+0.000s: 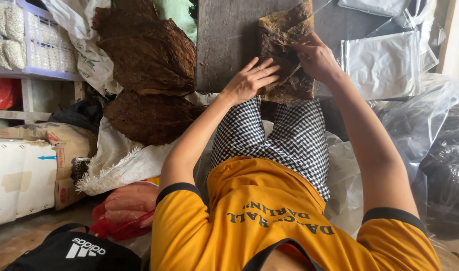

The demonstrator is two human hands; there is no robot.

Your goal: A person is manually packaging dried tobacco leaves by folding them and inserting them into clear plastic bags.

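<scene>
A big pile of brown dried leaves (pixel 149 65) sits on white sacks (pixel 114 160) at the left; next, the left hand (pixel 250 80) lies flat with fingers spread on a brown leaf (pixel 282 35) on the dark board (pixel 227 40); the right hand (pixel 315 57) pinches that same leaf (near its middle); clear plastic bags (pixel 382 62) lie far right.

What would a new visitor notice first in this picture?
First, the two hands at top centre: the left hand lies flat on a brown dried leaf on the dark board, and the right hand pinches it. To their left rises a big pile of dark leaves on white sacks.
</scene>
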